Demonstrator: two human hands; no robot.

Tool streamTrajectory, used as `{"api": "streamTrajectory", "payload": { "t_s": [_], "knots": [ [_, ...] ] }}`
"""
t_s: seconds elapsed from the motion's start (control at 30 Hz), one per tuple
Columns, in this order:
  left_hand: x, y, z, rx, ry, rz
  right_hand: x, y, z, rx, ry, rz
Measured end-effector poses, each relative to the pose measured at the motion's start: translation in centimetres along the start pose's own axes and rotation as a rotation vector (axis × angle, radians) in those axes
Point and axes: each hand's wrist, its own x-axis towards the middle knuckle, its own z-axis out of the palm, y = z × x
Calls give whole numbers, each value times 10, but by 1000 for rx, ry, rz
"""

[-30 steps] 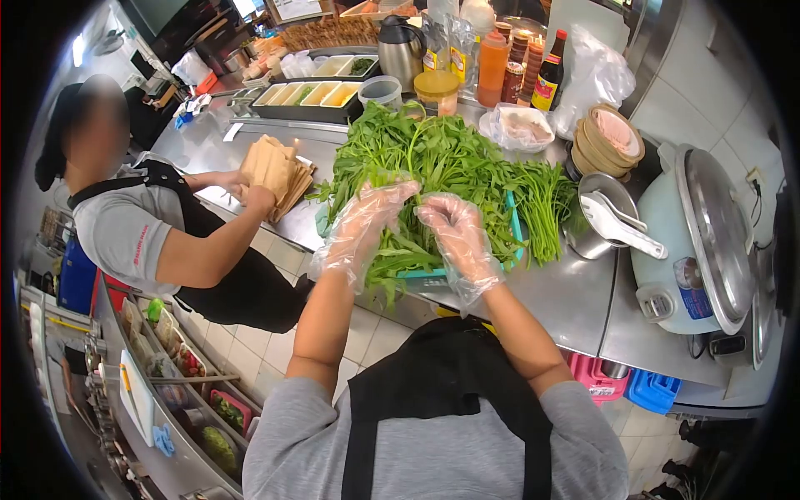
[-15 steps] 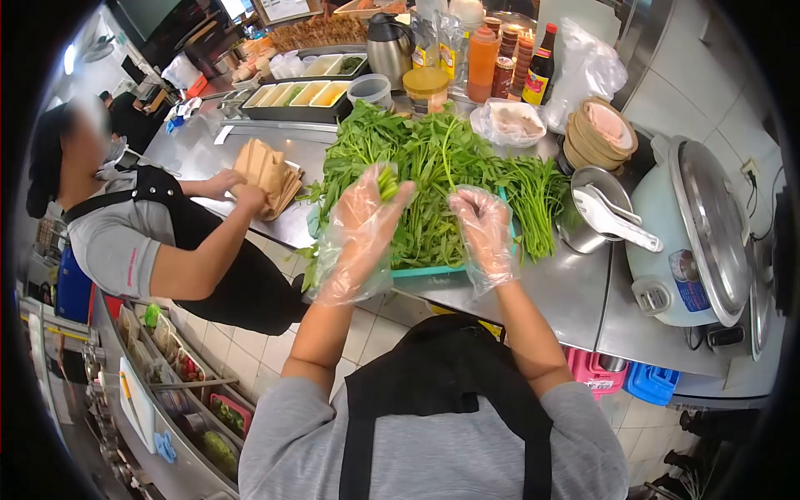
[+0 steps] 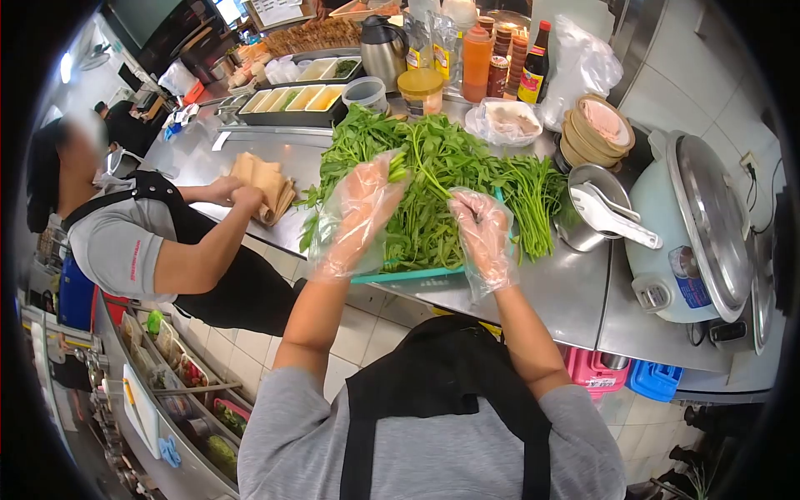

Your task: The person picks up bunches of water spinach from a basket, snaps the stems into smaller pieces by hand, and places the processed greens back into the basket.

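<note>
My left hand (image 3: 363, 204), in a clear plastic glove, is closed around a small bunch of green stems (image 3: 397, 167) above the left part of a leafy heap. My right hand (image 3: 483, 223), gloved too, pinches the end of a long green stalk (image 3: 433, 181) that slants up to the left across the leaves. Beneath both hands the leafy greens (image 3: 433, 233) fill a teal tray (image 3: 417, 277), whose front rim shows between my wrists. More cut stems with leaves (image 3: 533, 218) lie to the right of my right hand.
At the left a co-worker (image 3: 179, 242) handles brown paper bags (image 3: 265, 185). Behind the greens stand condiment trays (image 3: 287, 100), a steel jug (image 3: 383, 54) and bottles (image 3: 477, 65). To the right are a steel pot (image 3: 575, 225) with white ladles and a large rice cooker (image 3: 679, 275).
My left hand has tilted and shifted slightly up and right with its stems. The stalk at my right hand now slants to the left instead of standing more upright.
</note>
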Motion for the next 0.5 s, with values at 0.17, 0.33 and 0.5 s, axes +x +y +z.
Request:
{"api": "streamTrajectory", "payload": {
  "t_s": [0.17, 0.33, 0.5],
  "knots": [
    [-1, -11, 11, -48, -122, 19, -4, 8, 3, 69, -35, 84],
    [-7, -18, 21, 97, 41, 245, -2, 9, 5, -7, -46, 75],
    [-9, -13, 21, -52, -91, -6, -4, 5, 7, -111, 2, -118]
  ]
}}
